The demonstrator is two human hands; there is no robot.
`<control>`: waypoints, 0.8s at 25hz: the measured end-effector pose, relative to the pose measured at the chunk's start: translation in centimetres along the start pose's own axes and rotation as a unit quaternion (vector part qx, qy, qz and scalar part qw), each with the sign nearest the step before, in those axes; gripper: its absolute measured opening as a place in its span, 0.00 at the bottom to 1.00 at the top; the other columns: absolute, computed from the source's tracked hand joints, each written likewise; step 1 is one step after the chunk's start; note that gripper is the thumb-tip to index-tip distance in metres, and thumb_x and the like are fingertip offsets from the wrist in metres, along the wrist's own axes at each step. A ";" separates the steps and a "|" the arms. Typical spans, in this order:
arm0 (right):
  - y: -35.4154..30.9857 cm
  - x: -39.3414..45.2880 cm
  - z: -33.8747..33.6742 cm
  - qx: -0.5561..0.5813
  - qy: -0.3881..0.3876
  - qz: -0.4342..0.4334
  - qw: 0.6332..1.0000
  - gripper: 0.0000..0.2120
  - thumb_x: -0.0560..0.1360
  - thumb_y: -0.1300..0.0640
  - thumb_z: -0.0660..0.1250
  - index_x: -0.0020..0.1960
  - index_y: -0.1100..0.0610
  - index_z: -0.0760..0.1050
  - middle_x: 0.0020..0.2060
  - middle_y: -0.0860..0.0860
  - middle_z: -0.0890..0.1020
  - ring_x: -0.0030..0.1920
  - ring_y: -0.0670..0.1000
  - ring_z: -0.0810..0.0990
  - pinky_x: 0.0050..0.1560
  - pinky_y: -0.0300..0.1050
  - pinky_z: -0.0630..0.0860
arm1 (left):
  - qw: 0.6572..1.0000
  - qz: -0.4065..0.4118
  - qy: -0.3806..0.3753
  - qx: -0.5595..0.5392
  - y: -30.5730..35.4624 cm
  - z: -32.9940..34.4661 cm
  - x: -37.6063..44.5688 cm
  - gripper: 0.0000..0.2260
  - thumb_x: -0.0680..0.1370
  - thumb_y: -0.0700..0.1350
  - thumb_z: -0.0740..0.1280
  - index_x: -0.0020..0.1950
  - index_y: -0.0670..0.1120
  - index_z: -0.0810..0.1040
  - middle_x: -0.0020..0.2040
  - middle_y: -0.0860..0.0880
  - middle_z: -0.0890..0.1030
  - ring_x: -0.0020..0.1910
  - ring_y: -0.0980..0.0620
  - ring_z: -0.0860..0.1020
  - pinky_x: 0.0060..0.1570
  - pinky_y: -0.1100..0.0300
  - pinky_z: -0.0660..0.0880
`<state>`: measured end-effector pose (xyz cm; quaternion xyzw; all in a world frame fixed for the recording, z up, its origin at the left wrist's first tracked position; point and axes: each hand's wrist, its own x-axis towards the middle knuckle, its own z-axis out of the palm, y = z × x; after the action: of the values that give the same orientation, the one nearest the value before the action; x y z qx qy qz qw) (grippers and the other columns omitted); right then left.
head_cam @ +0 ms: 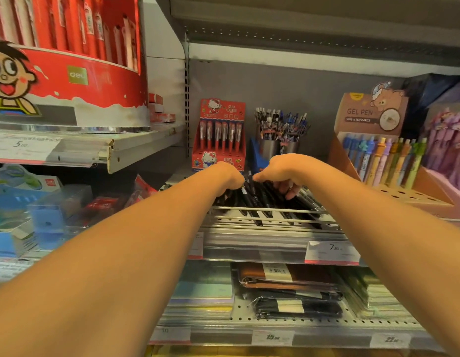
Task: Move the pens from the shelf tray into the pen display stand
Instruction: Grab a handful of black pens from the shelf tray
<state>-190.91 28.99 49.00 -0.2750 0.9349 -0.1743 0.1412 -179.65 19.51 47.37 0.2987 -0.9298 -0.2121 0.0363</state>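
Hands reaching in | left hand point(227, 177) fingers hidden | right hand point(280, 176) curled onto black pens point(260, 199)

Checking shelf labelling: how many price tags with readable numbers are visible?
5: upper-left shelf "5" tag; pen shelf "7" tag; bottom rail "10", "15", "22". Others are blurred.

"deli" on red drum point(77, 76), "GEL PEN" on brown box point(360, 112), "7" price tag point(332, 249)

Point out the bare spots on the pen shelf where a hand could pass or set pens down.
Bare: the empty holes of the brown gel pen stand, below its pastel pens. Crowded: the black pens under both hands, left hand and right hand, and the red Hello Kitty display beside the pen cups.
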 end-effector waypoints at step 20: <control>-0.9 1.1 1.8 -0.124 0.012 -0.014 0.992 0.07 0.83 0.64 0.57 0.59 0.62 0.70 0.47 0.60 0.73 0.42 0.60 0.76 0.46 0.50 0.80 | 0.987 -0.043 -0.052 -0.148 1.9 0.5 1.9 0.12 0.85 0.41 0.58 0.43 0.38 0.71 0.36 0.43 0.73 0.30 0.49 0.71 0.35 0.57 0.72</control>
<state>-190.71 27.17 47.54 -0.3014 0.9470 -0.0623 0.0919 -182.38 20.00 47.57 0.3182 -0.8751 -0.3640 0.0224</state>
